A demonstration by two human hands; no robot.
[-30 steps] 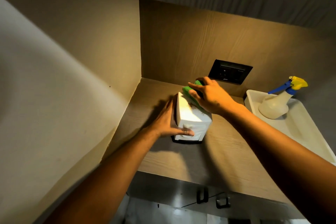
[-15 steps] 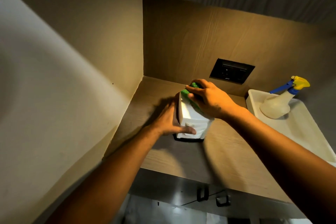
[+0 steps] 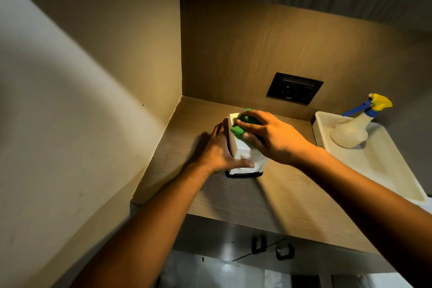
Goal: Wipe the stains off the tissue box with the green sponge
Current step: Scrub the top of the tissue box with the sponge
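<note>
A white tissue box [image 3: 240, 149] with a black base stands on the wooden counter [image 3: 268, 196] near the back corner. My left hand [image 3: 218, 152] clasps its left side, thumb across the lower front face. My right hand [image 3: 268, 135] presses a green sponge [image 3: 240, 127] flat on the top of the box; my fingers cover most of the sponge. The far end and right side of the box are hidden behind my right hand.
A white tray [image 3: 383, 163] lies at the right of the counter, with a spray bottle [image 3: 353, 130], blue and yellow nozzle, lying in it. A black wall socket [image 3: 294, 88] sits on the back panel. The left wall is close. Cabinet handles [image 3: 272, 248] show below the counter edge.
My right hand has slid the sponge along the box top, from its far end toward me. My left hand keeps its hold on the box.
</note>
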